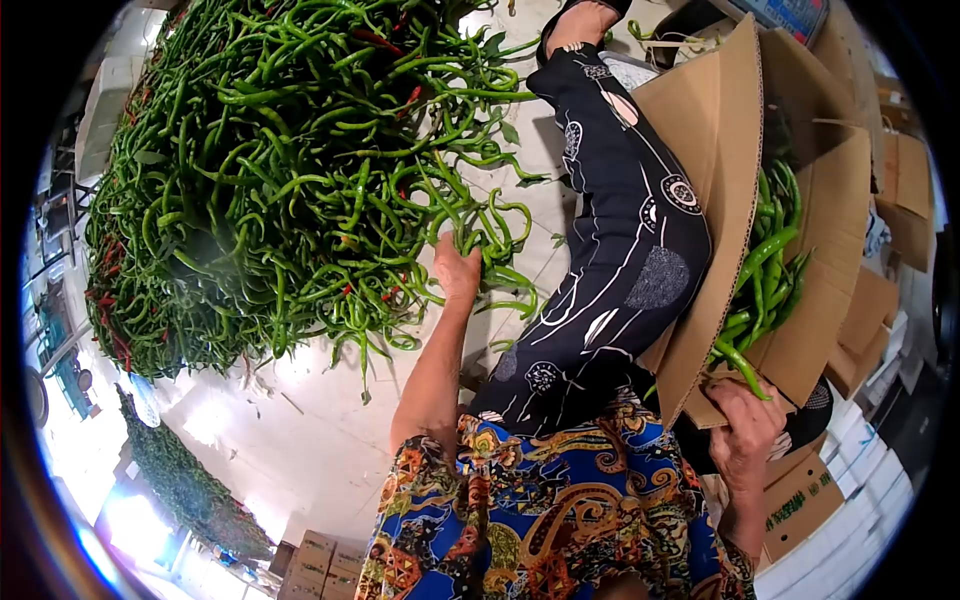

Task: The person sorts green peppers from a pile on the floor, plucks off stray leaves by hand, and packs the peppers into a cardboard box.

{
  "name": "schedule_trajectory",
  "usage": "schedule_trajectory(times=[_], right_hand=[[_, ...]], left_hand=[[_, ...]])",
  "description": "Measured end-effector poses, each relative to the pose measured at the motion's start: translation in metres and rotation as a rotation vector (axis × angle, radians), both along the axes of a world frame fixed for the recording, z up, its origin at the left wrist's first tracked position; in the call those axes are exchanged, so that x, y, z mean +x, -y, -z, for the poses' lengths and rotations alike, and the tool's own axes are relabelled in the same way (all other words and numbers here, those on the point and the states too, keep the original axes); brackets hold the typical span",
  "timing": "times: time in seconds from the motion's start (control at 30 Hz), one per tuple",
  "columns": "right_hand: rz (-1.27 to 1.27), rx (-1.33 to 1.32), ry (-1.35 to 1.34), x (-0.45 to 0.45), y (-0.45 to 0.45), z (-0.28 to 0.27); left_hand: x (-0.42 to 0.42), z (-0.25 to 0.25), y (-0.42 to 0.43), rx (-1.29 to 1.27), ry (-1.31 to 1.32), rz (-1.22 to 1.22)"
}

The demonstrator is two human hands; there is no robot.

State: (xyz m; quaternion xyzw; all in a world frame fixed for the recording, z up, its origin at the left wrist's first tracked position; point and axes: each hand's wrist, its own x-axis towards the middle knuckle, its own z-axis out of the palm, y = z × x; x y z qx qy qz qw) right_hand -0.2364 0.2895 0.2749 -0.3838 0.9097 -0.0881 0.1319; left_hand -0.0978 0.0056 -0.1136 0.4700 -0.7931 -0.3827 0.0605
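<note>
A large heap of long green chili peppers (270, 170), with a few red ones mixed in, lies on the pale floor. My left hand (458, 268) is at the heap's near right edge, its fingers closed around some green chili peppers and partly hidden by them. On the right, a tilted cardboard box (715, 150) holds more green chili peppers (768, 265). My right hand (745, 420) is at the box's near edge, with its fingers curled over a lower flap. One pepper (740, 368) leans out over that flap and touches the fingertips.
A bent leg in black patterned trousers (620, 230) lies between heap and box. More cardboard boxes (900, 190) stand at the right, and several (325, 565) at the bottom left. A second green heap (185, 480) spreads at the lower left. Loose peppers lie around the heap's edge.
</note>
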Motion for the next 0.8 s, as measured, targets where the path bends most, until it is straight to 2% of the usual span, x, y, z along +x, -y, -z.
schedule_trajectory(times=[0.1,0.2,0.27,0.33,0.37,0.4,0.47,0.53,0.67,0.8], right_hand=[[0.001,0.007,0.006,0.0,-0.002,0.0],[-0.004,0.001,0.0,0.001,-0.003,0.001],[-0.005,-0.006,0.005,0.0,-0.005,0.001],[-0.006,-0.012,-0.004,0.0,-0.004,0.0],[-0.007,-0.016,-0.007,0.001,-0.003,0.0],[-0.006,-0.02,-0.007,0.001,-0.004,0.0],[-0.007,-0.034,-0.009,0.002,-0.005,0.001],[-0.006,-0.038,-0.019,0.004,-0.004,0.0],[0.042,-0.075,0.053,0.007,-0.003,-0.006],[0.006,-0.299,0.16,0.012,0.001,-0.008]], left_hand=[[0.002,0.011,-0.002,0.029,0.12,-0.018],[0.011,0.025,0.001,0.034,0.046,-0.067],[0.002,-0.02,0.013,0.235,0.037,-0.076],[0.018,-0.017,0.029,0.364,-0.101,-0.102],[0.013,-0.053,0.035,0.471,-0.14,-0.169],[0.022,-0.056,0.048,0.48,-0.153,-0.183],[0.021,-0.089,0.063,0.766,-0.408,-0.481],[0.025,-0.12,0.084,0.878,-0.59,-0.446],[-0.005,-0.207,0.095,0.757,-0.618,-0.335],[-0.03,-0.273,0.081,0.638,-0.653,-0.224]])
